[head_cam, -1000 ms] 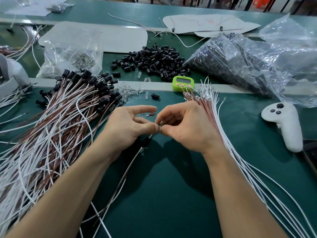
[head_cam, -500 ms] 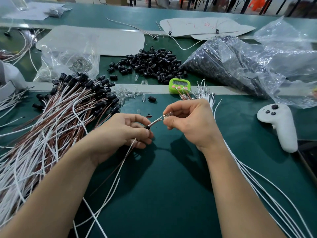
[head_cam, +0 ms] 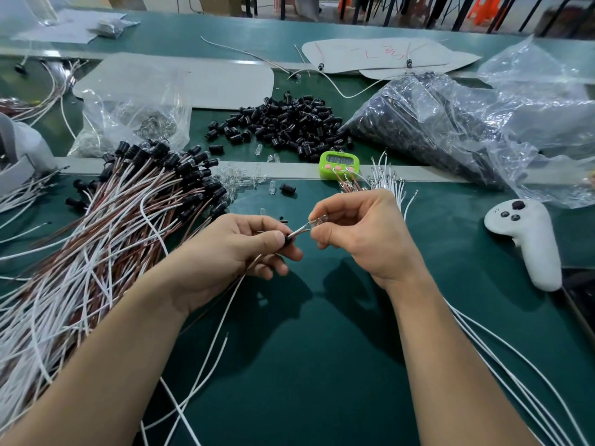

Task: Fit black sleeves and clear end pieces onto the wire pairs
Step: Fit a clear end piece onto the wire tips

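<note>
Head view is showing the left hand (head_cam: 225, 252) pinching a black sleeve (head_cam: 288, 239) between thumb and curled fingers, with a wire pair (head_cam: 225, 304) trailing from it toward the near edge of the green table (head_cam: 322, 365). The right hand (head_cam: 363, 239), just right of it, is pinching a clear end piece (head_cam: 317, 220) at the wire tips. Finished wires (head_cam: 96, 236) are lying heaped at left, bare wires (head_cam: 515, 365) are fanning out at right, and loose sleeves (head_cam: 283, 123) are sitting farther back, beyond a green timer (head_cam: 339, 164). A white controller (head_cam: 528, 243) is lying at far right.
</note>
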Motion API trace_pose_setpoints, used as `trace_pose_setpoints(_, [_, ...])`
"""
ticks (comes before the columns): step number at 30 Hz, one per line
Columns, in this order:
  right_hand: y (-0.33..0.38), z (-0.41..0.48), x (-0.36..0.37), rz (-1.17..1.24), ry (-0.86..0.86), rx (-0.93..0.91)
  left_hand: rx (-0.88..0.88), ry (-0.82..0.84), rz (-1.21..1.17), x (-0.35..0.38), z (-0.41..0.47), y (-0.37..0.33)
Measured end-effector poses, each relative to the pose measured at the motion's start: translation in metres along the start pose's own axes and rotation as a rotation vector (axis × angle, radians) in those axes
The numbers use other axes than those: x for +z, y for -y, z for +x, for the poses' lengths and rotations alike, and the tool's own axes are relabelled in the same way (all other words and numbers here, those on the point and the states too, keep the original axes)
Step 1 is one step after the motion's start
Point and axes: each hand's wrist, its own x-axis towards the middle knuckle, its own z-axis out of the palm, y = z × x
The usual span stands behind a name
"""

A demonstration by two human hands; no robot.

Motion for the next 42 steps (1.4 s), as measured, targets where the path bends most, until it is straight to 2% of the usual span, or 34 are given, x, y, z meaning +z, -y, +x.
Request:
trace_pose_setpoints(8, [0.000,0.000,-0.001,-0.009,-0.052,0.014,-0.032,-0.075,0.057,-0.004,0.001,0.000])
trace_pose_setpoints(13, [0.000,-0.001,0.001,-0.044,-0.025,0.018,-0.023,-0.115,0.086,0.002,0.003,0.003])
trace_pose_setpoints(23, [-0.001,0.000,0.005,-0.180,-0.002,-0.006,0.126,-0.188,-0.025,0.017,0.007,0.012])
trace_pose_setpoints(29, [0.000,0.000,0.006,-0.153,0.026,-0.013,0.141,-0.249,0.025,0.016,0.007,0.012])
trace_pose_setpoints(36, [0.002,-0.002,0.003,-0.112,-0.003,-0.011,0.064,-0.140,0.206,0.015,0.004,0.007])
trace_pose_setpoints(42, [0.001,-0.001,0.012,-0.067,0.039,-0.008,0.080,-0.281,0.257,0.011,0.003,0.008])
